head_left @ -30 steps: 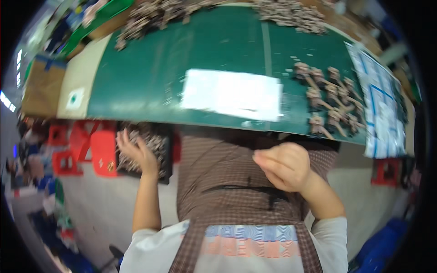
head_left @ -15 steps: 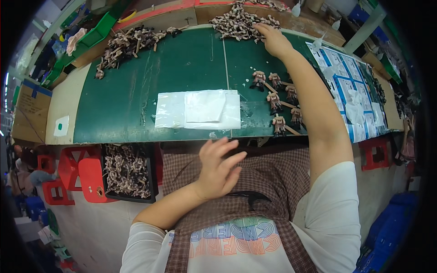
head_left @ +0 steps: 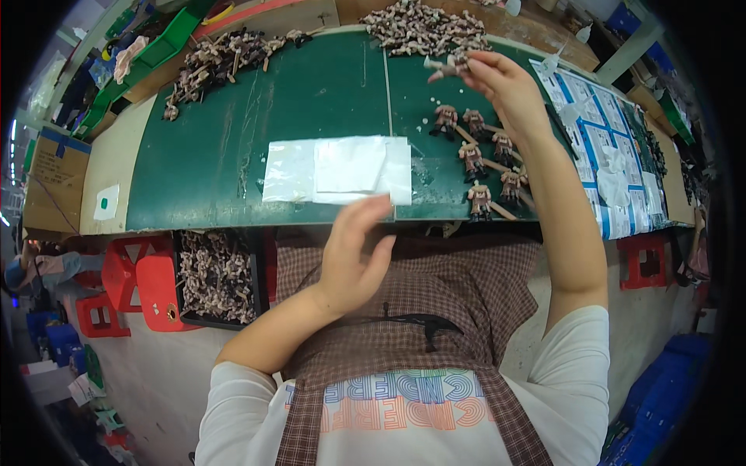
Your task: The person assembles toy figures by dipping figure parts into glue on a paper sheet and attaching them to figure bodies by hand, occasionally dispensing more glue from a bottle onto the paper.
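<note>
My right hand (head_left: 509,93) is raised over the far part of the green table (head_left: 311,93), its fingertips pinching a small pale figurine (head_left: 449,67). Close behind it lies a heap of similar pale and dark figurines (head_left: 423,29). Below that hand, several painted figurines (head_left: 472,161) lie in rows, with flat wooden sticks beside or under them. My left hand (head_left: 353,252) hovers at the table's front edge with nothing in it, fingers extended and thumb apart. Just beyond it, white paper (head_left: 350,165) lies on a clear plastic sheet (head_left: 291,175).
Another heap of figurines with sticks (head_left: 221,62) lies at the far left, beside a green bin (head_left: 167,43). Printed blue-and-white sheets (head_left: 602,147) cover the right side. Below the table's left part are a black tray of figurines (head_left: 217,279) and red stools (head_left: 159,291).
My right hand has come back from the far heap with a figurine in its fingertips. My left hand has moved slightly forward and left, toward the white paper.
</note>
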{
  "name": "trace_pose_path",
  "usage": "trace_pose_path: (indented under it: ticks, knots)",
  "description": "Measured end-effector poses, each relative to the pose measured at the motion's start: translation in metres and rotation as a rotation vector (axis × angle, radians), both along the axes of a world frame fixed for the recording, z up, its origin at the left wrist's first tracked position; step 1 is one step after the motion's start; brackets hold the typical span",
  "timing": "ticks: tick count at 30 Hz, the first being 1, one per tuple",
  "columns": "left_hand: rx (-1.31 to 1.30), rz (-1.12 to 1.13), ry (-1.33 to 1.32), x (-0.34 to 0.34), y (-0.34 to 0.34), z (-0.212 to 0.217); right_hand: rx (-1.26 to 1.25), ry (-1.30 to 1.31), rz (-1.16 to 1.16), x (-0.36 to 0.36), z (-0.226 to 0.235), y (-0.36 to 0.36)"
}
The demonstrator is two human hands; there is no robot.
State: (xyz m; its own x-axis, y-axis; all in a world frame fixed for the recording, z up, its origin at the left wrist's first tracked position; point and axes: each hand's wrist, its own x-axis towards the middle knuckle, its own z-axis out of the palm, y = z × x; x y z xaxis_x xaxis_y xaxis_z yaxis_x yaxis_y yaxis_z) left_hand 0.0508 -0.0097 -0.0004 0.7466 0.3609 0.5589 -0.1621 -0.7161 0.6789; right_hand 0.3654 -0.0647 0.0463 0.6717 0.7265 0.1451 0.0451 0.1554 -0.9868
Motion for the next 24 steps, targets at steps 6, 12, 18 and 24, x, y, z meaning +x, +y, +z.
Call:
trace_pose_path:
  ticks: [6,12,18,24]
  knots:
    - [-0.082,-0.279,0.069,0.018,-0.010,0.029,-0.116,-0.050,0.125,-0.161,-0.019,-0.110]
    - [-1.052,-0.480,0.491,0.017,-0.035,0.014,-0.082,-0.906,-0.014,-0.173,-0.050,-0.156]
    - [-1.332,-0.595,0.524,0.050,-0.040,0.016,-0.133,-1.115,-0.199,-0.161,-0.056,-0.169]
    - [-1.346,-0.651,0.463,0.062,-0.047,0.018,-0.101,-1.173,-0.214,-0.148,-0.053,-0.166]
